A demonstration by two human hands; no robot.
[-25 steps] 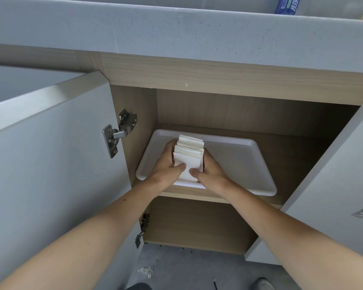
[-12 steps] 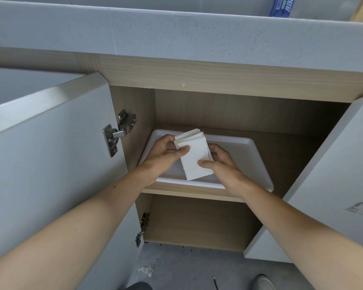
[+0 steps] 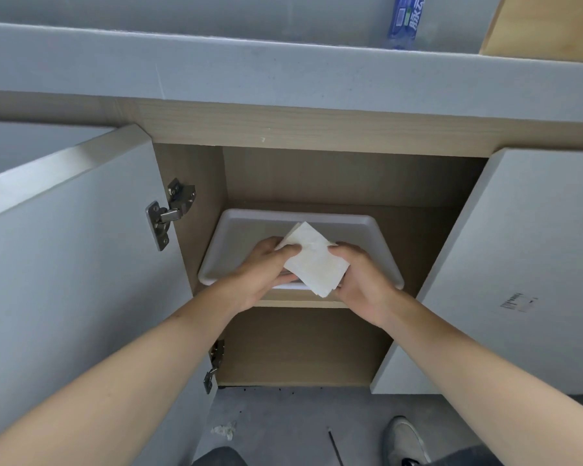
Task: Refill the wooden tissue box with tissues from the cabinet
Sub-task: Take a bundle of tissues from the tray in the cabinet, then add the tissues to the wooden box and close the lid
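- So, both hands are inside the open cabinet (image 3: 317, 183), gripping one stack of tissues (image 3: 313, 260) between them.
- Left hand (image 3: 261, 274) pinches the stack's 9 o'clock edge, thumb on top and fingers curled underneath.
- Right hand (image 3: 360, 280) clamps the 3 o'clock side, thumb lying across the top near corner.
- Stack is turned diagonal, one corner pointing to 12 o'clock, held over the front rim of a white tray (image 3: 246, 237).
- Tray sits on the cabinet's shelf (image 3: 303, 302).
- Cabinet doors hang open, one (image 3: 74, 264) at 9 o'clock and one (image 3: 505, 264) at 3 o'clock.
- Grey worktop (image 3: 283, 72) runs across at 12 o'clock, with a blue bottle (image 3: 406, 20) on it at about 1 o'clock.
- Floor (image 3: 283, 428) at 6 o'clock has a crumpled scrap (image 3: 224, 430) on it.
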